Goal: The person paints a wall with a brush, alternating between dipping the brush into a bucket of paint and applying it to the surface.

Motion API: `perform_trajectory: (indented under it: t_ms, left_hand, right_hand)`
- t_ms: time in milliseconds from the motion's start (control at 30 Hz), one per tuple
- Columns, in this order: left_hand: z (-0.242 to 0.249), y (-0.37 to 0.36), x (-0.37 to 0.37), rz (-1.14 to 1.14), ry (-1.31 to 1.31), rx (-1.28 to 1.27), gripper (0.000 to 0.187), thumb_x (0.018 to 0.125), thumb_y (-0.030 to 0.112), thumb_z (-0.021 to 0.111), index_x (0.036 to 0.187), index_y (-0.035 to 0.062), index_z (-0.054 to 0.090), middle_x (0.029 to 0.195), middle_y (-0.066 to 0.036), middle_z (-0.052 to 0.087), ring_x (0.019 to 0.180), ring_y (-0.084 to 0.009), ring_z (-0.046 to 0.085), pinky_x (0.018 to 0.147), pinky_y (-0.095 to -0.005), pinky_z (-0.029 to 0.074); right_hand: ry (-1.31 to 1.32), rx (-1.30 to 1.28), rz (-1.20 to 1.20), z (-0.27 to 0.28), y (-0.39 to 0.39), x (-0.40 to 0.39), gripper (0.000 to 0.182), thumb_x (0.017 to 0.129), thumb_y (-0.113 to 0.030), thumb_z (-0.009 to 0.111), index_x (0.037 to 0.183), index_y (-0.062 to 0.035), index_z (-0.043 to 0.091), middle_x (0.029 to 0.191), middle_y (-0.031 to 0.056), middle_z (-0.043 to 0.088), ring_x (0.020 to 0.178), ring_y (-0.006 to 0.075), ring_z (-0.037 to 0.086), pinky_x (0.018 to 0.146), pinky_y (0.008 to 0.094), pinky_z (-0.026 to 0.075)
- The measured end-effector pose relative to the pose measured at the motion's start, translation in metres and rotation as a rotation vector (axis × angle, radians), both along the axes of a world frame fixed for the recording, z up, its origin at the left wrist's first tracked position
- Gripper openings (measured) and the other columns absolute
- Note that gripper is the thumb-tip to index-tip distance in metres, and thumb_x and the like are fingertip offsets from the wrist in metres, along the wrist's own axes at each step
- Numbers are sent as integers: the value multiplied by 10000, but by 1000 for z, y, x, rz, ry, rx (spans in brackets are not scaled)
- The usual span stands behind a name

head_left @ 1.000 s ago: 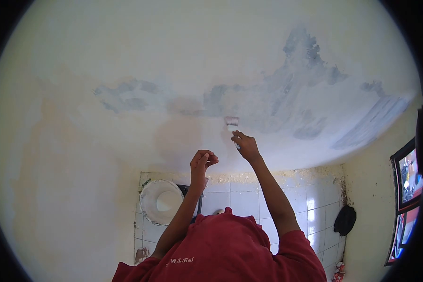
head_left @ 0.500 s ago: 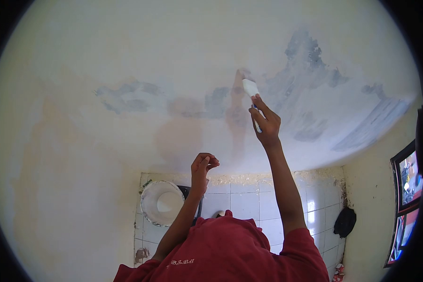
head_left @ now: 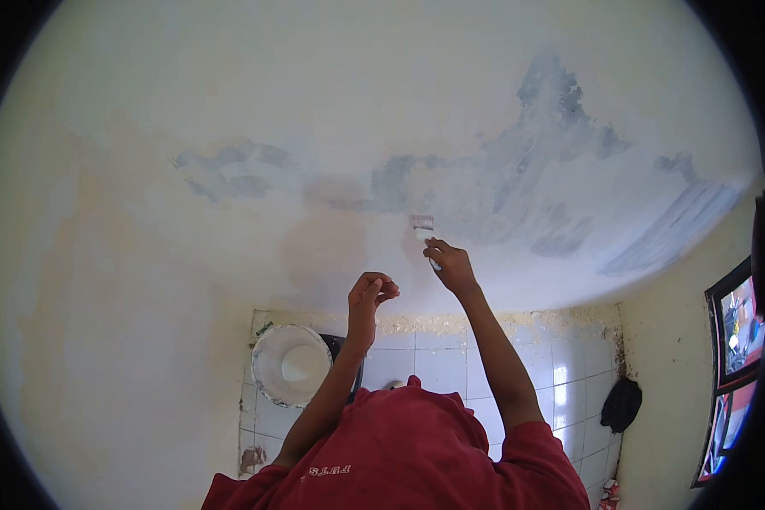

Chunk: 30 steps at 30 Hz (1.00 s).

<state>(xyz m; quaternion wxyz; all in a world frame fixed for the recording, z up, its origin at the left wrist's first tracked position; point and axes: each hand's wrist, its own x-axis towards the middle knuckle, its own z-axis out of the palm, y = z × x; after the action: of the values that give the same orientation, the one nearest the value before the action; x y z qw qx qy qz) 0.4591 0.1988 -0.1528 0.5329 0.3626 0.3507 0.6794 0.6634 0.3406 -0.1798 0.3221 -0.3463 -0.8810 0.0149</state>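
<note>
My right hand [head_left: 452, 267] is closed around the handle of a paintbrush [head_left: 422, 233]. The dark bristles point up and touch or nearly touch the wall [head_left: 314, 93], just below a grey patch [head_left: 393, 183]. White paint covers the wall unevenly, and bluish-grey areas show through it. To the left and lower, my left hand [head_left: 371, 297] is held up in front of the wall with its fingers curled in toward the thumb. I see nothing in it.
A white paint-smeared bucket [head_left: 268, 382] stands on the tiled floor [head_left: 440, 371] at lower left, with a dark object partly behind my left forearm. A black bundle [head_left: 622, 405] lies by the right wall. A dark-framed window [head_left: 731, 374] is at far right.
My right hand has brought the paintbrush down the wall and somewhat left, from beside the grey patches to below them. My left hand has hardly moved.
</note>
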Motion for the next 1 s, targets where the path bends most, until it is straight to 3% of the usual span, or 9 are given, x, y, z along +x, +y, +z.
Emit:
perform_trajectory:
  t_ms: [133, 300, 367, 467, 600, 733, 833, 933, 1000]
  left_hand:
    - [0, 0, 2, -19, -9, -12, 173, 1016, 153, 486, 1021, 37, 614, 892, -68, 667, 858, -161, 655, 865, -361, 539]
    - [6, -2, 3, -18, -16, 1, 152, 1012, 143, 501, 1024, 41, 613, 899, -58, 656, 868, -155, 651, 873, -360, 540]
    - [7, -2, 2, 1, -1, -11, 143, 1010, 134, 506, 1026, 41, 612, 900, -56, 655, 868, -155, 650, 872, -359, 541]
    - [5, -2, 0, 23, 2, -40, 133, 1008, 124, 516, 1025, 37, 615, 896, -53, 653, 866, -152, 650, 872, -359, 543]
    - [0, 0, -4, 14, -10, -42, 173, 1016, 152, 526, 1049, 23, 636, 892, -55, 660, 857, -148, 651, 870, -358, 546]
    - [2, 1, -8, 6, 4, -10, 238, 1027, 198, 522, 1101, 10, 648, 898, -58, 667, 847, -153, 653, 863, -351, 547]
    - [-1, 0, -15, -16, -25, -40, 309, 1032, 266, 520, 1148, 8, 648, 905, -61, 672, 850, -154, 651, 867, -356, 537]
    - [0, -1, -22, -108, -185, -94, 345, 1031, 314, 520, 1192, 32, 636, 957, -46, 665, 900, -154, 637, 886, -371, 518]
    - [7, -1, -26, -195, -478, -158, 359, 1023, 346, 532, 1237, 70, 617, 1032, -22, 652, 958, -155, 617, 901, -382, 499]
  right_hand:
    - [78, 198, -38, 60, 13, 4, 307, 715, 55, 666, 992, -73, 699, 1168, 147, 696, 1066, 289, 688, 818, 385, 594]
    - [323, 477, -69, 150, -2, 1, 155, 796, 35, 692, 937, -30, 682, 1165, 215, 683, 1102, 349, 673, 832, 388, 603]
    - [456, 555, -84, 154, -11, -3, 131, 798, 40, 692, 916, -16, 687, 1176, 240, 673, 1131, 361, 658, 863, 392, 599]
    - [454, 460, -42, 120, -8, -13, 125, 799, 41, 693, 910, -17, 698, 1178, 236, 674, 1142, 360, 653, 892, 401, 591]
    - [247, 188, -22, 29, 7, -17, 232, 768, 33, 675, 981, -59, 689, 1204, 163, 679, 1173, 310, 640, 865, 398, 592]
    - [99, 53, -1, 9, -4, -15, 243, 755, 32, 667, 972, -75, 681, 1181, 138, 690, 1138, 289, 660, 833, 388, 592]
    - [87, 147, 0, 31, 3, -11, 272, 746, 38, 662, 983, -90, 696, 1184, 125, 692, 1119, 274, 670, 838, 382, 590]
    - [184, 352, -7, 101, 15, -12, 270, 737, 52, 679, 986, -50, 690, 1171, 168, 693, 1085, 306, 683, 837, 399, 597]
    - [259, 514, -13, 145, 7, -18, 175, 794, 33, 688, 958, -25, 670, 1139, 205, 693, 1080, 348, 683, 801, 387, 611]
